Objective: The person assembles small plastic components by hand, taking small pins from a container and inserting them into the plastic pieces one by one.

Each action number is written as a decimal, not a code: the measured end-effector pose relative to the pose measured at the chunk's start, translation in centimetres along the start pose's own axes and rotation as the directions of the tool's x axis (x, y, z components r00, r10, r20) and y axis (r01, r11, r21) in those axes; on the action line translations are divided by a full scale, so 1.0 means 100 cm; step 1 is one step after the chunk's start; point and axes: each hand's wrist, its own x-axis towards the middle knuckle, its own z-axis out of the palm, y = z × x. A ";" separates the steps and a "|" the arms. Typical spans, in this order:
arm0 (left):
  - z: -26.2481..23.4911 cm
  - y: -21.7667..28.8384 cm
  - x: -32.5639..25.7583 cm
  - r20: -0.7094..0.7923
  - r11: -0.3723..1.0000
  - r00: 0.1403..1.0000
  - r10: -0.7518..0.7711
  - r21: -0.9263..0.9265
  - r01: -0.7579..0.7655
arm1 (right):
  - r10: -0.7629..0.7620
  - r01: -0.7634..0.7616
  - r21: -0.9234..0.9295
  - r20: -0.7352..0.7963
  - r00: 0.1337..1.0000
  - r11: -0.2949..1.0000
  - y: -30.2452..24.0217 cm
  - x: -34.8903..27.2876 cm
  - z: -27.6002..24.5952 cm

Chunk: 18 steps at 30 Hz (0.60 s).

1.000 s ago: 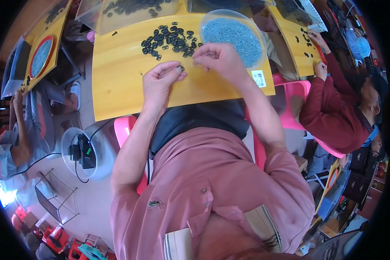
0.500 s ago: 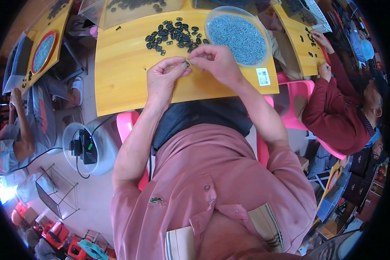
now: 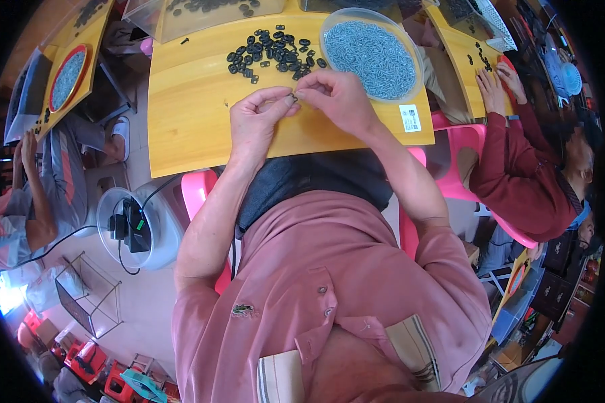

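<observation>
My left hand (image 3: 257, 119) and my right hand (image 3: 337, 97) meet fingertip to fingertip over a yellow wooden table (image 3: 188, 114). Between the fingertips sits a small dark part (image 3: 293, 98), pinched by both hands. Just beyond my hands lies a heap of small black parts (image 3: 270, 55). To the right of that heap stands a round clear bowl (image 3: 372, 52) filled with small grey metal pieces.
A person in a dark red top (image 3: 528, 178) works at the yellow table (image 3: 460, 47) on the right. Another person (image 3: 20, 201) sits at the left, by a red-rimmed dish (image 3: 68, 75) of grey pieces. A pink chair (image 3: 198, 195) is under me. A clear bucket (image 3: 131, 228) with cables stands on the floor.
Both hands have stayed together at the same spot over the table, working the small dark part; my head shifted slightly, so the table appears lower in view.
</observation>
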 end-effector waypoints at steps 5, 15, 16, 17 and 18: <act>0.002 0.000 -0.001 -0.006 0.999 1.000 -0.001 0.042 0.002 | -0.009 0.008 -0.046 -0.006 1.000 0.999 0.001 -0.001 0.002; 0.003 0.000 -0.002 -0.025 0.999 1.000 0.011 0.053 -0.009 | 0.053 -0.053 0.142 0.001 0.999 0.988 0.004 -0.004 0.009; 0.003 0.000 -0.002 -0.025 0.999 1.000 0.018 0.044 -0.017 | 0.062 -0.062 0.163 0.006 0.998 0.985 0.005 -0.003 0.009; 0.004 0.001 -0.002 -0.023 0.999 1.000 0.018 0.047 -0.016 | 0.062 -0.061 0.165 0.003 0.998 0.984 0.008 -0.002 0.009; 0.006 0.002 -0.003 -0.022 0.999 0.999 0.024 0.033 -0.023 | 0.059 -0.063 0.247 0.024 0.998 0.967 0.011 -0.001 0.008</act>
